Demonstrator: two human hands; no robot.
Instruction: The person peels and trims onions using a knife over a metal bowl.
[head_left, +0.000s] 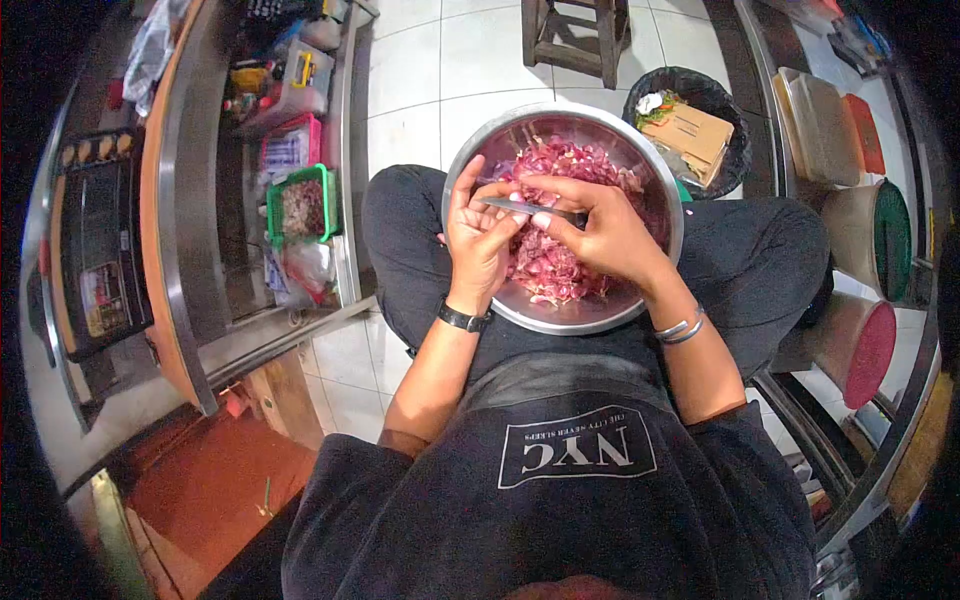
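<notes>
A wide steel bowl [465, 160] rests between my crossed legs, with a heap of red-purple shallots [555, 265] in it. Above the heap my left hand [476, 238] pinches a small shallot [519, 208], mostly hidden by fingertips and blade. A small knife [503, 204] with a dark handle is in my right hand [610, 228]. Its blade points left, across the shallot and in front of the left fingers. Both hands nearly meet over the bowl.
A black-lined bin [740, 150] with cardboard stands beyond the bowl at right, near a wooden stool [575, 50]. Shelves at left hold a green basket [328, 205]. Lidded tubs [868, 345] line the right side.
</notes>
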